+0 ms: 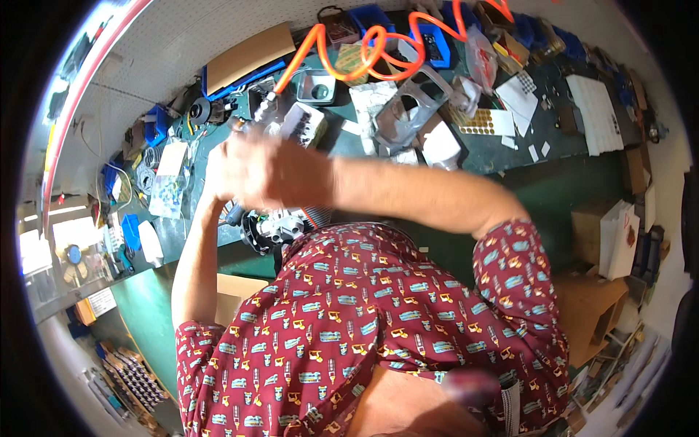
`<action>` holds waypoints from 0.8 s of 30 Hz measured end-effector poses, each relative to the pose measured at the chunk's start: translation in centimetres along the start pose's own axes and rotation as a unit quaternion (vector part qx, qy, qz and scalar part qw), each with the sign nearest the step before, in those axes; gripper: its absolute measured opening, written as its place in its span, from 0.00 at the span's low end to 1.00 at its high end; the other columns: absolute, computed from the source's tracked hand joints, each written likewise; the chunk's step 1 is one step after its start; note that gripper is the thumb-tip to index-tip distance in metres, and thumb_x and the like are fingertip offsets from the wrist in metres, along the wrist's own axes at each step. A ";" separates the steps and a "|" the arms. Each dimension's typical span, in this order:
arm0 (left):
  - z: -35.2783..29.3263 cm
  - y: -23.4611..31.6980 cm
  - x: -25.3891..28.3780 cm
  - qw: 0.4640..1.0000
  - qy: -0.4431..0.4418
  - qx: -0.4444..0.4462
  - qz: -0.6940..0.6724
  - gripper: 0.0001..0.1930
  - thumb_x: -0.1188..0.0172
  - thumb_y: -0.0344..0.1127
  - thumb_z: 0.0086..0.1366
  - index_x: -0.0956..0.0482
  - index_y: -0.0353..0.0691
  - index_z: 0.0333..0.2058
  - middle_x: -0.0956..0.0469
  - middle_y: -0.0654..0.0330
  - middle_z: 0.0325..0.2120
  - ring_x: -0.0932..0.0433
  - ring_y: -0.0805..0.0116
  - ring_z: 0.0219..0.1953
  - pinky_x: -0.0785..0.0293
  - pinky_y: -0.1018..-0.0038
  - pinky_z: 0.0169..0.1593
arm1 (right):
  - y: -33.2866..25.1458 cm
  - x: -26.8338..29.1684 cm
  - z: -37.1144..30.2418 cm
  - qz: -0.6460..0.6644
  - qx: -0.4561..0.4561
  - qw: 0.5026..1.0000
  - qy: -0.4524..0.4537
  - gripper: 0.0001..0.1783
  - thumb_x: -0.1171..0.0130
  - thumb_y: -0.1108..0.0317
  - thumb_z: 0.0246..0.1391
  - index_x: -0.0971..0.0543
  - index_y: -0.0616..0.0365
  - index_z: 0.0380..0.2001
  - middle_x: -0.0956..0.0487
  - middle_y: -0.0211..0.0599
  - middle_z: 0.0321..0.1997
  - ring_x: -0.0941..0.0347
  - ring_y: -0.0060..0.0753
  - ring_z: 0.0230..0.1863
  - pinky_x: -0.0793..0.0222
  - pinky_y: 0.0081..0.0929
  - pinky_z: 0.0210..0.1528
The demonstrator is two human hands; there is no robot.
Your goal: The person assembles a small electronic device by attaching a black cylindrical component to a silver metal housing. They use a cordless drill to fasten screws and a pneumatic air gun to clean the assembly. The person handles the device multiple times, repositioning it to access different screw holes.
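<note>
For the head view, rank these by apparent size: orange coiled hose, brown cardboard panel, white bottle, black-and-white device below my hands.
1. Orange coiled hose, by span
2. Brown cardboard panel and black-and-white device: order unsure, since the device is partly hidden
3. White bottle

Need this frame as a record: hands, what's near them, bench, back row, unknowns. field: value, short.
left hand: raised over the bench, partly behind the right hand
right hand: in front of the left, motion-blurred
near hands: white-and-black assembly by the waist; open white box of dark parts beyond
bench: green workbench, cluttered; sheet of gold round stickers toward the right
overhead: orange coiled hose
back row: blue bins, some holding parts
unknown: what, if anything, the hands hold
</note>
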State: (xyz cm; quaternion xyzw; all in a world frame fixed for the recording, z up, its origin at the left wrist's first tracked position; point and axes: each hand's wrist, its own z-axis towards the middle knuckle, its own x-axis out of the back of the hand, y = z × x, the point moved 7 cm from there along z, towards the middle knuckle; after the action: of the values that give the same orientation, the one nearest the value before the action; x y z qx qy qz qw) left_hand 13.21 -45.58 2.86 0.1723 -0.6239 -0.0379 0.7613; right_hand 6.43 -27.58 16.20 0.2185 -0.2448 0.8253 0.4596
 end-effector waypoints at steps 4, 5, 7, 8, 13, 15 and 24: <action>1.0 -1.0 1.2 0.939 -0.007 0.261 -0.224 0.11 0.36 0.32 0.50 0.25 0.32 0.31 0.28 0.65 0.17 0.35 0.79 0.22 0.34 0.76 0.28 | -1.4 -15.3 -11.5 0.156 -0.228 0.923 -0.269 0.39 0.31 0.48 0.44 0.28 0.59 0.56 0.25 0.49 0.50 0.31 0.52 0.55 0.32 0.51 0.54; -0.5 -2.4 0.7 0.930 0.011 0.265 -0.253 0.10 0.35 0.32 0.51 0.25 0.33 0.30 0.28 0.65 0.17 0.34 0.79 0.21 0.34 0.76 0.27 | -2.3 -18.7 -13.9 0.175 -0.258 0.849 -0.426 0.53 0.28 0.44 0.37 0.35 0.61 0.64 0.28 0.50 0.55 0.34 0.53 0.59 0.33 0.55 0.55; -1.7 -1.8 1.3 0.916 0.006 0.301 -0.266 0.09 0.35 0.31 0.52 0.25 0.34 0.29 0.27 0.65 0.17 0.32 0.80 0.21 0.33 0.77 0.26 | -2.9 -21.6 -16.0 0.103 -0.249 0.838 -0.474 0.61 0.26 0.42 0.33 0.39 0.63 0.67 0.26 0.48 0.53 0.33 0.50 0.59 0.33 0.56 0.53; -2.2 -1.0 1.9 0.909 -0.013 0.333 -0.250 0.09 0.35 0.31 0.54 0.24 0.34 0.29 0.26 0.65 0.18 0.31 0.81 0.21 0.33 0.78 0.26 | -3.1 -22.5 -16.3 0.087 -0.246 0.844 -0.469 0.62 0.26 0.42 0.33 0.40 0.65 0.67 0.26 0.48 0.53 0.32 0.49 0.57 0.33 0.55 0.52; -8.3 -2.6 -0.6 0.917 0.027 0.327 -0.228 0.11 0.32 0.32 0.51 0.25 0.32 0.27 0.25 0.64 0.19 0.33 0.79 0.23 0.33 0.74 0.27 | -4.7 -22.7 -15.2 0.031 -0.204 0.827 -0.523 0.58 0.31 0.44 0.39 0.41 0.72 0.67 0.22 0.52 0.50 0.26 0.48 0.49 0.26 0.50 0.46; -7.4 -0.7 -0.2 0.908 0.015 0.330 -0.256 0.12 0.32 0.33 0.51 0.26 0.33 0.26 0.27 0.65 0.19 0.34 0.80 0.22 0.34 0.75 0.26 | -3.4 -23.3 -16.0 0.068 -0.241 0.867 -0.431 0.41 0.37 0.51 0.45 0.31 0.72 0.57 0.21 0.57 0.43 0.23 0.52 0.45 0.24 0.50 0.42; -5.7 1.8 1.9 0.865 0.039 0.333 -0.373 0.13 0.34 0.36 0.56 0.21 0.37 0.37 0.27 0.69 0.21 0.32 0.82 0.22 0.37 0.81 0.26 | -0.4 -16.2 -17.9 0.084 -0.145 0.970 -0.178 0.14 0.42 0.58 0.53 0.24 0.59 0.31 0.24 0.45 0.37 0.27 0.50 0.43 0.26 0.45 0.42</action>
State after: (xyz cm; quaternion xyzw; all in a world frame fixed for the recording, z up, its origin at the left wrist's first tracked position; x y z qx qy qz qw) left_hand 18.83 -43.19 4.24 0.6363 -0.4589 -0.1022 0.6116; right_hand 12.11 -27.12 -7.28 0.2718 -0.4575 0.7642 0.3646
